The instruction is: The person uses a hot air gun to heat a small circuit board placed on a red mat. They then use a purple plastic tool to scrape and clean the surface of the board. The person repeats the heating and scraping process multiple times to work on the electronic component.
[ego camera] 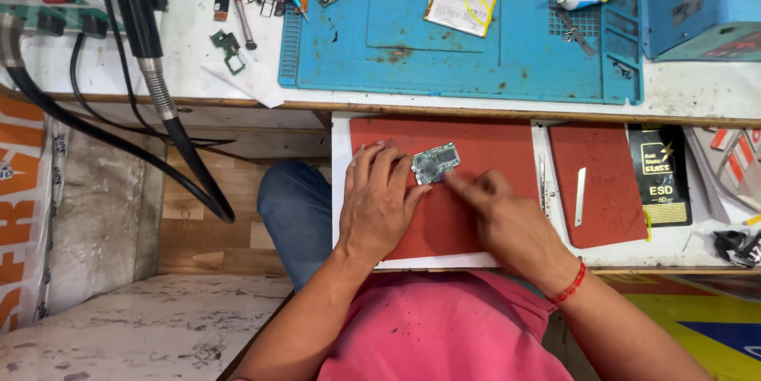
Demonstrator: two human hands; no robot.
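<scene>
Small circuit board lying flat on red mat, near mat's upper middle. Left hand resting spread beside it, fingertips steadying board's edge. Right hand curling loosely, index finger pressing board's lower corner, pinning it. Blue work mat on table beyond.

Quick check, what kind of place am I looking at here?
Most likely a small electronics repair bench. The left hand and right hand work on a small circuit board lying on a red mat; a blue repair mat and tweezers lie nearby.
</scene>
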